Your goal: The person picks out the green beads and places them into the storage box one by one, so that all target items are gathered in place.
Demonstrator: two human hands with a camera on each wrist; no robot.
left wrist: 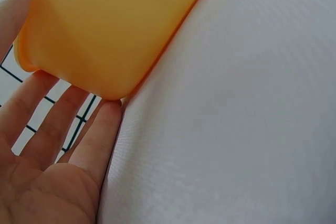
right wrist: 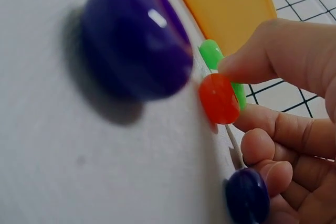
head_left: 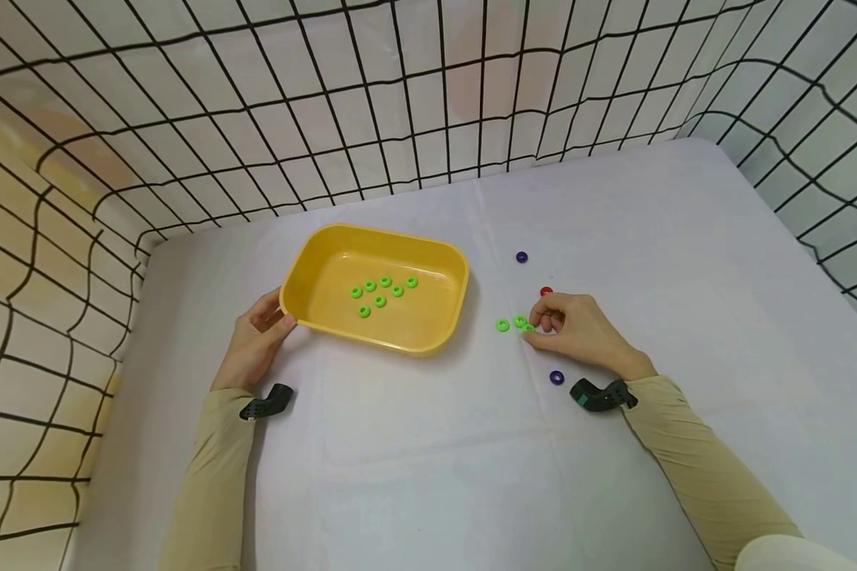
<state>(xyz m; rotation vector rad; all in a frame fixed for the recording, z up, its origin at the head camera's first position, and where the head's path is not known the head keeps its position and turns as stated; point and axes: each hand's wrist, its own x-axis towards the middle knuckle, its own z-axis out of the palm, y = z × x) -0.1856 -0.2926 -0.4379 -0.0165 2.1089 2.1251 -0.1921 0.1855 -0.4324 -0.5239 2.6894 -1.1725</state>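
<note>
A yellow plastic tray (head_left: 428,337) holds several small green rings (head_left: 379,301). At its left end my left hand (head_left: 253,341) grips it, the thumb near the rim and the fingers against the outer wall, as the left wrist view shows. Right of the tray, my right hand (head_left: 578,329) pinches a green ring (right wrist: 239,95) between thumb and index finger, low over the table. Two other green rings (head_left: 502,324) lie just left of those fingertips. A red ring (head_left: 546,291) is partly hidden behind the hand.
One dark purple ring (head_left: 521,257) lies beyond the right hand, and another purple ring (head_left: 557,377) is nearer, below the wrist. A white cloth (head_left: 400,476) covers the table. Black wire mesh (head_left: 414,95) stands along the back and sides.
</note>
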